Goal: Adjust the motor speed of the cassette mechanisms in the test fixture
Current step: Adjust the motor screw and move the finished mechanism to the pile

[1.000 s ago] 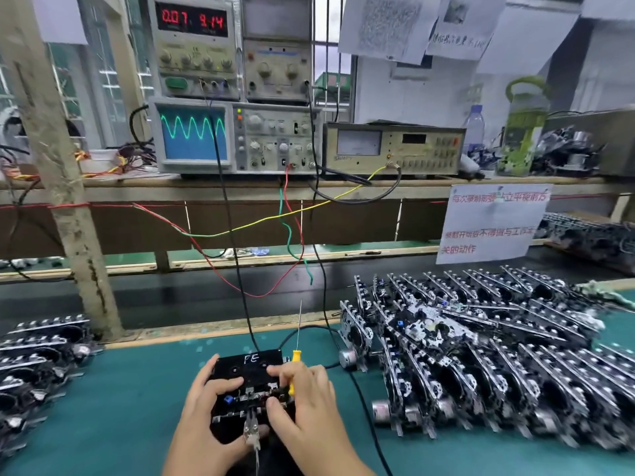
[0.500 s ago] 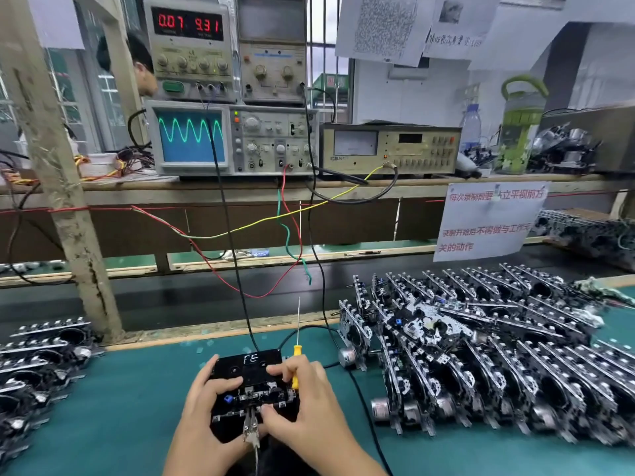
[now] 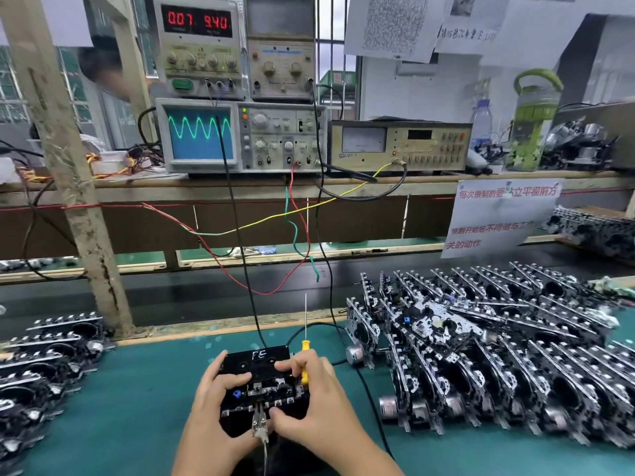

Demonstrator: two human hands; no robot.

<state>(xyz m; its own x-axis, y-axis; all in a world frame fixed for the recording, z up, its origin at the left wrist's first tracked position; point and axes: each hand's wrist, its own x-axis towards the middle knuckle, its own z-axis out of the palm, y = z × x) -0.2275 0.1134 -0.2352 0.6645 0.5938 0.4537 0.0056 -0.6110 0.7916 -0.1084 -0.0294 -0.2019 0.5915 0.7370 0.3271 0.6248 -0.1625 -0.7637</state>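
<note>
A black test fixture [image 3: 256,364] marked "FE" sits on the green mat near the front edge, with a cassette mechanism [image 3: 264,395] seated in it. My left hand [image 3: 213,403] grips the fixture's left side, fingers curled over its top. My right hand [image 3: 309,400] holds a thin yellow-handled screwdriver [image 3: 304,352] against its fingers, blade pointing up, while its fingertips press on the mechanism. A metal clip [image 3: 259,424] hangs at the fixture's front. The power supply display [image 3: 197,20] reads 007 and 9.40. The oscilloscope [image 3: 199,130] shows a green sine wave.
Rows of several cassette mechanisms [image 3: 481,355] fill the mat on the right; another stack [image 3: 41,359] lies at the left. Wires [image 3: 295,228] hang from the instrument shelf to the fixture. A wooden post [image 3: 68,166] stands at left. A paper notice [image 3: 498,218] hangs from the shelf.
The supply reading has climbed from 9.14 through 9.31 to 9.40. My hands have stayed on the fixture, the fingers shifting only slightly.
</note>
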